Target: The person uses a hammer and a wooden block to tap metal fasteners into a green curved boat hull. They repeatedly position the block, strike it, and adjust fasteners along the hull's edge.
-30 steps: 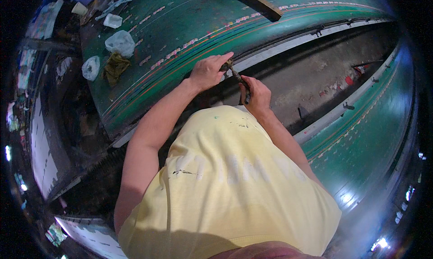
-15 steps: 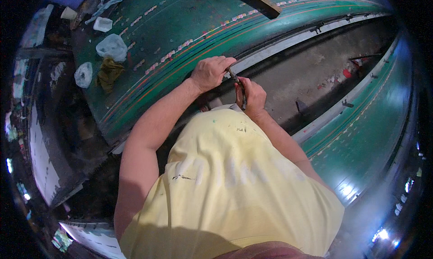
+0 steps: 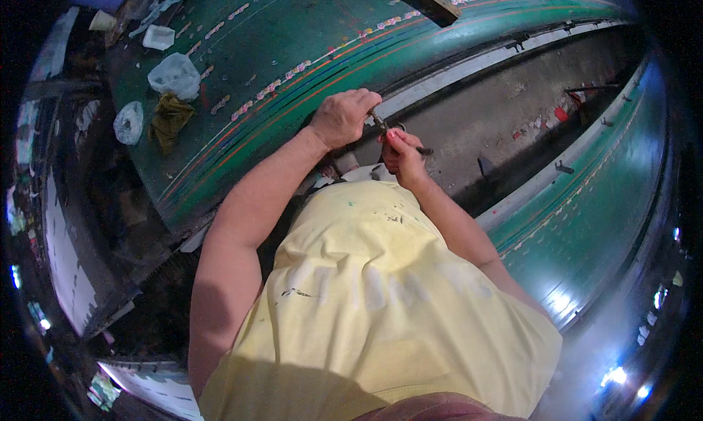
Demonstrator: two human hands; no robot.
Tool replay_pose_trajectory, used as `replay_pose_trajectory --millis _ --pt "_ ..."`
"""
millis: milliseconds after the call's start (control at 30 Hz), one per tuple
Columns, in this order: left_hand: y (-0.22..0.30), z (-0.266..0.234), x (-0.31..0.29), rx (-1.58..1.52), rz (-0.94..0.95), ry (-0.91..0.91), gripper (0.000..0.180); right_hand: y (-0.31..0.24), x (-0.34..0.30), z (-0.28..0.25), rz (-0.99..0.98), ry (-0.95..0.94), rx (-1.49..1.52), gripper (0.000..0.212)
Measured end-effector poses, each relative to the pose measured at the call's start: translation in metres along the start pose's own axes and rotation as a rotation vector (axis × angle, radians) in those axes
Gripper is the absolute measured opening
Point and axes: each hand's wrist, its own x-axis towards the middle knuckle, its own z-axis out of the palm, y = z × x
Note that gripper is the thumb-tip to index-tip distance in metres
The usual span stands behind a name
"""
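Observation:
My left hand (image 3: 343, 117) is closed at the pale metal rail (image 3: 447, 73) along the near edge of a long green table (image 3: 322, 76). Its fingers curl down over a small part that they hide. Just to the right and nearer to me, my right hand (image 3: 403, 157) is wrapped round a slim dark metal hand tool (image 3: 425, 151), whose exact kind I cannot make out. The tool's far end meets the fingertips of my left hand, and its handle sticks out to the right past my right fist.
Crumpled plastic bags (image 3: 174, 76), a brown cloth (image 3: 170, 120) and a white tub (image 3: 158, 38) lie on the table's left end. A dark bar (image 3: 421, 1) crosses its far side. A second green table (image 3: 586, 223) runs to the right, beyond a floor gap with red scraps (image 3: 561, 114).
My right hand has turned with the tool, whose handle now points to the right instead of toward me. My left hand stays at the rail.

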Motion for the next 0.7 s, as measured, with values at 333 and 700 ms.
replay_pose_trajectory --millis 333,700 --pt "0.005 -0.011 0.002 -0.016 -0.029 -0.033 0.039 -0.027 -0.012 0.001 0.202 -0.012 0.168 0.028" --pt "0.009 -0.068 0.040 -0.286 -0.201 -0.278 0.045 -0.098 -0.028 -0.118 -0.453 0.540 -0.408 0.050"
